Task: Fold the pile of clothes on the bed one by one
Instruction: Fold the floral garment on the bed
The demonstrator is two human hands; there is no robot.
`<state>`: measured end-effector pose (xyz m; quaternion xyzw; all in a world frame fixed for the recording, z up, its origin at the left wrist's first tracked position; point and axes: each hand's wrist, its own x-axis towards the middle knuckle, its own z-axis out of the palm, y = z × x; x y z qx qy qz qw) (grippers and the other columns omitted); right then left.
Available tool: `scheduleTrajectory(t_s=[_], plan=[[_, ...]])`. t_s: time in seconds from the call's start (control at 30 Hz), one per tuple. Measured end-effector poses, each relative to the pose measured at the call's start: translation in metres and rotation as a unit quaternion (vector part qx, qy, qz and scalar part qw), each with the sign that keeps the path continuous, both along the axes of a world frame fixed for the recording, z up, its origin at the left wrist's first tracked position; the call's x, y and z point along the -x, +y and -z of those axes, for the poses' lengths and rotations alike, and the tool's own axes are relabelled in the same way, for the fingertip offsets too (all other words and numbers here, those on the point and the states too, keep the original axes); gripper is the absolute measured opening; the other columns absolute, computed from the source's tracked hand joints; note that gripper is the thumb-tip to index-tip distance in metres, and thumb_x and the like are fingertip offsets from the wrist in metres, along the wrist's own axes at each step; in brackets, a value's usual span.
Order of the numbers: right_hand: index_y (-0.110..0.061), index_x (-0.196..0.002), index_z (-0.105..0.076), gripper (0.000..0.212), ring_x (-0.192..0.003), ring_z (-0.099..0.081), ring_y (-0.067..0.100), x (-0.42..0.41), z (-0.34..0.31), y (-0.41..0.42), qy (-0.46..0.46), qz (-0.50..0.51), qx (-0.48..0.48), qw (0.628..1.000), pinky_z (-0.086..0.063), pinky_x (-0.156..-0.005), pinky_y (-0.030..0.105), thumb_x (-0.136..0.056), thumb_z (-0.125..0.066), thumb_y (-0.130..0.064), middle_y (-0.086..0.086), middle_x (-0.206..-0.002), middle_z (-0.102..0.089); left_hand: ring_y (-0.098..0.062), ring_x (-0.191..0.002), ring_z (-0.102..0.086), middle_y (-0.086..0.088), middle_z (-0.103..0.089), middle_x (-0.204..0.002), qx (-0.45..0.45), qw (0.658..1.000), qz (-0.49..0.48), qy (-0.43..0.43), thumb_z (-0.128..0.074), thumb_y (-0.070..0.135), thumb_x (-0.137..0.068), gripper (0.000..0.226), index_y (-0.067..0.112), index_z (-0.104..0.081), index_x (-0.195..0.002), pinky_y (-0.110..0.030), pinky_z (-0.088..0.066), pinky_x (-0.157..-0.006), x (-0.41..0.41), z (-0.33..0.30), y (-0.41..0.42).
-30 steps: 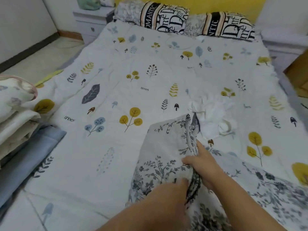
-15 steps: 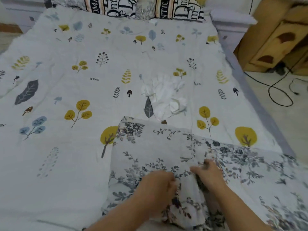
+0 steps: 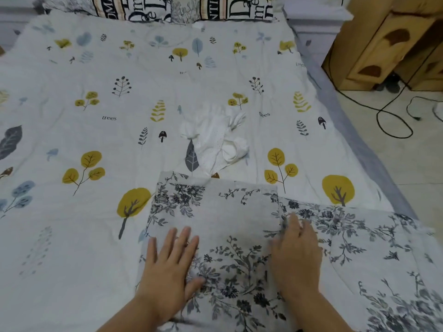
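Smoothing of floral cloth [image 3: 215,212] noted at near edge of bed [image 3: 72,271]. Left hand [image 3: 167,267] laid flat, fingers spread; right hand [image 3: 297,255] flat at fold edge, nothing gripped. Recommended: creases pressed outward, edges aligned before next fold. White garment [image 3: 215,137] unfolded beyond.

Soft, even light; wide-angle bending, edges perhaps slightly blurred.

Both hands lie palm-down at lower centre: left hand [image 3: 171,262] flat with fingers spread, right hand [image 3: 297,257] flat, fingers together.
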<state>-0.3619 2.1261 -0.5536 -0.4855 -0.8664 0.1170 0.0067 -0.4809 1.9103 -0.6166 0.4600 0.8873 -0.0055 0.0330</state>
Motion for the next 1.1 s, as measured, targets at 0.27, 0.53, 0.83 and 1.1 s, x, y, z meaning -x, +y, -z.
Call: scheduleTrajectory(t_s=[0.27,0.53,0.83,1.1], plan=[[-0.022,-0.146,-0.029,0.066,-0.146,0.002,0.020,-0.027,0.077,-0.032,-0.029,-0.179,-0.037,0.983,0.000,-0.111,0.048,-0.094,-0.011,-0.060,0.005,-0.155,-0.020,-0.018,-0.146,-0.006,0.007,-0.008,-0.158,-0.004,0.994,-0.023,-0.108,-0.019,0.064,-0.090,0.068,0.026,-0.027,-0.145,-0.041,-0.004,-0.114,-0.024,0.005,-0.038],[-0.011,-0.124,-0.056,0.070,-0.127,-0.038,0.035,-0.019,0.066,-0.047,0.029,-0.180,-0.080,0.980,-0.018,-0.105,0.053,-0.097,-0.004,-0.049,0.020,-0.127,-0.057,-0.021,-0.128,-0.035,-0.007,-0.042,-0.135,-0.173,0.947,-0.223,-0.154,-0.038,0.041,-0.095,0.043,0.016,-0.053,-0.126,-0.027,-0.025,-0.105,0.003,-0.023,-0.035],[-0.023,-0.055,-0.050,0.013,-0.049,-0.047,0.016,0.015,0.036,-0.205,0.221,-0.331,-0.084,0.914,-0.034,-0.052,0.028,-0.050,-0.062,-0.020,-0.004,-0.055,-0.048,-0.021,-0.065,-0.050,-0.007,-0.055,-0.072,-0.119,0.774,-0.416,-0.463,-0.051,0.032,-0.095,0.029,0.007,-0.061,-0.084,-0.028,-0.043,-0.068,0.063,-0.047,-0.033],[-0.014,-0.048,-0.059,0.038,-0.052,-0.048,0.022,0.043,0.050,-0.231,0.101,-0.274,0.009,0.956,-0.037,-0.043,0.018,-0.016,-0.079,-0.019,0.004,-0.048,-0.053,-0.020,-0.053,-0.044,-0.009,-0.049,-0.063,-0.172,0.749,-0.409,-0.492,-0.059,0.031,-0.091,0.030,0.010,-0.049,-0.072,-0.023,-0.040,-0.048,0.071,-0.038,-0.030]])
